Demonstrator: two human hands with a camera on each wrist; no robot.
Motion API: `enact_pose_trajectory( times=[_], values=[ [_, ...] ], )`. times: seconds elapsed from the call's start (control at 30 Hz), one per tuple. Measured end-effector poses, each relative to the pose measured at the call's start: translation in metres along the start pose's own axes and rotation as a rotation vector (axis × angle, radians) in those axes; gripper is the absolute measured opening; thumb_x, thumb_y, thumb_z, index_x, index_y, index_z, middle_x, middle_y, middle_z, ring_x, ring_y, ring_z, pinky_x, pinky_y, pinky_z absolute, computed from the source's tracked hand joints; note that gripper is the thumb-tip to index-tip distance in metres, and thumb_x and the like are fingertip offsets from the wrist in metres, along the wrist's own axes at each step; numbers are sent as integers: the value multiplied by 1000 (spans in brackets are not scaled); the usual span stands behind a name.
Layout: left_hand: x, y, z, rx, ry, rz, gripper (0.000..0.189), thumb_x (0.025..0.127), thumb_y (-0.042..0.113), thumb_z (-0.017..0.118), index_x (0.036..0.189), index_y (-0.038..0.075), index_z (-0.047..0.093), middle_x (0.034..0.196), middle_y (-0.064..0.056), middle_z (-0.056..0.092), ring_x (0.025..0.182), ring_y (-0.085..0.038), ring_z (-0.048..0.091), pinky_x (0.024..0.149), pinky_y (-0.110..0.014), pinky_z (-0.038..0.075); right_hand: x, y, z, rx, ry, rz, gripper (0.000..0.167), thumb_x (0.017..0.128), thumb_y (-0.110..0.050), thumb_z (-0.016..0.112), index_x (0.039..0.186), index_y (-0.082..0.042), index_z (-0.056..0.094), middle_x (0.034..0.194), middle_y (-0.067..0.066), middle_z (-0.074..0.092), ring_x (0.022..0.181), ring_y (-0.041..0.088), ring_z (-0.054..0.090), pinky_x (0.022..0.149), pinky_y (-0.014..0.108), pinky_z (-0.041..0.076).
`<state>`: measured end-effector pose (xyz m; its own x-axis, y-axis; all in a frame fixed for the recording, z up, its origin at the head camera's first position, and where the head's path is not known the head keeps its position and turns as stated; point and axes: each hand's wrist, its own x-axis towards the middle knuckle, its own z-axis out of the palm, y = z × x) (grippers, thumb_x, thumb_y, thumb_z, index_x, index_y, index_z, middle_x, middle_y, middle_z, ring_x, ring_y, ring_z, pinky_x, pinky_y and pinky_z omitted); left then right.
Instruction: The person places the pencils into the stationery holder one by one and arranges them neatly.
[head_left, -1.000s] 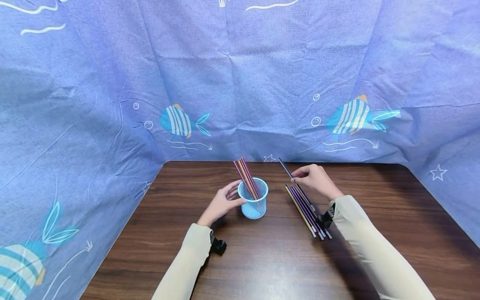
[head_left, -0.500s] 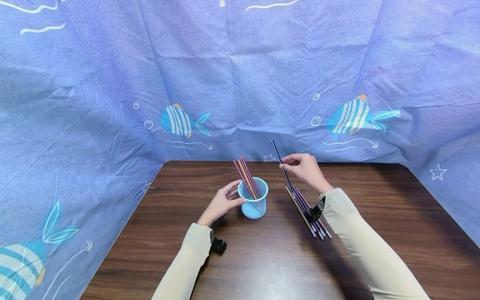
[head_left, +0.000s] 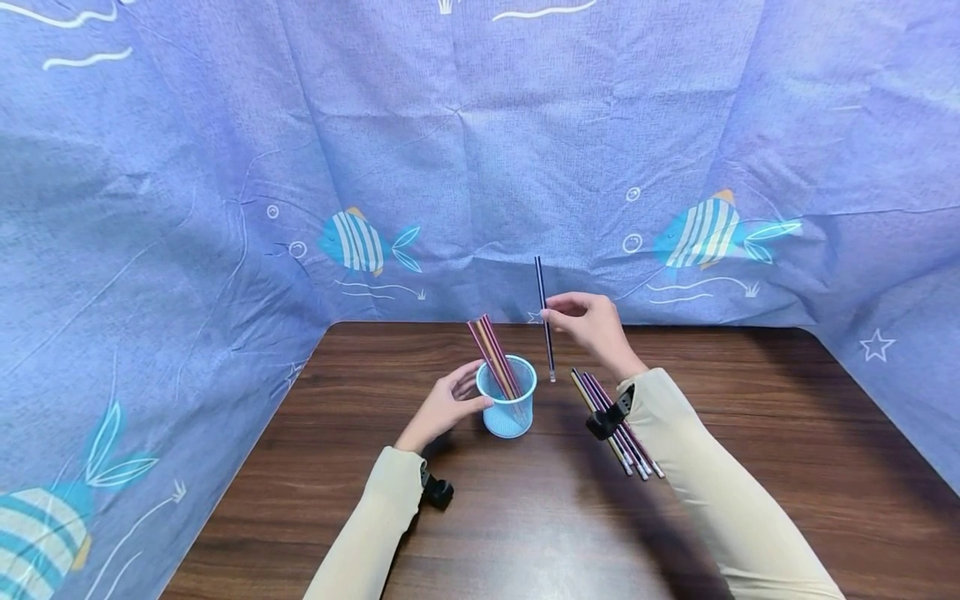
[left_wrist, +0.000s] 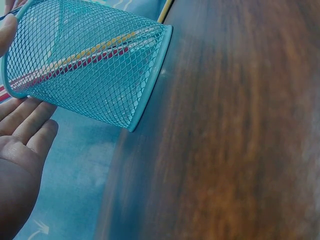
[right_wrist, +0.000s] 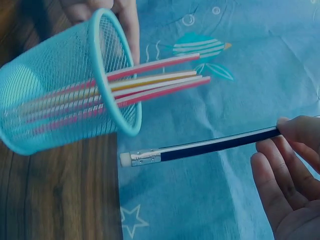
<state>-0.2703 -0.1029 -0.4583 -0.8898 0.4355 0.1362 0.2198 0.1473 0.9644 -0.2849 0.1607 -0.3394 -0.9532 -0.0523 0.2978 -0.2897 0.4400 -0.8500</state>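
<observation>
A light-blue mesh pencil cup stands upright on the table, with several red and yellow pencils leaning in it. My left hand holds its rim between thumb and fingers. In the right wrist view, a dark blue and white pencil has its white eraser pointing toward the cup's mouth. My right hand pinches that pencil, which hangs nearly vertical, eraser down, to the right of the cup and apart from it. The left wrist view shows the mesh wall with pencils inside.
Several more pencils lie in a bundle on the wooden table, partly under the right wrist. A blue cloth with fish prints hangs behind the table's far edge. Each wrist wears a small black camera.
My right hand has lifted the dark pencil off the bundle and carried it left toward the cup. The pencil has swung from slanted to nearly vertical. My left hand and the cup stay put.
</observation>
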Motion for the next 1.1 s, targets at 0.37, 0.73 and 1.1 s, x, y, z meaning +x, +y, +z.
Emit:
enact_pose_trajectory(
  times=[0.37,0.73,1.1],
  values=[
    [0,2,0,2,1,-3,68,87,15,71,146,6,39,144,-19,47,135,-31,44,113,-46,37,1,-12,23,57,5,-11,27,84,-22,74,105,-5,72,95,15,74,72,13,70,66,18,55],
    [-1,5,1,-5,-3,-15,68,87,13,71,146,4,38,144,-21,47,135,-33,44,113,-46,37,-2,2,47,31,0,9,25,85,-21,73,103,-5,73,94,13,74,77,22,72,68,23,59],
    [-1,6,1,-17,-7,-2,68,88,7,69,146,1,36,145,-23,45,136,-34,43,114,-47,36,-8,16,62,-52,-29,-4,21,83,-17,74,99,-4,74,93,12,74,86,21,69,78,30,56]
  ],
)
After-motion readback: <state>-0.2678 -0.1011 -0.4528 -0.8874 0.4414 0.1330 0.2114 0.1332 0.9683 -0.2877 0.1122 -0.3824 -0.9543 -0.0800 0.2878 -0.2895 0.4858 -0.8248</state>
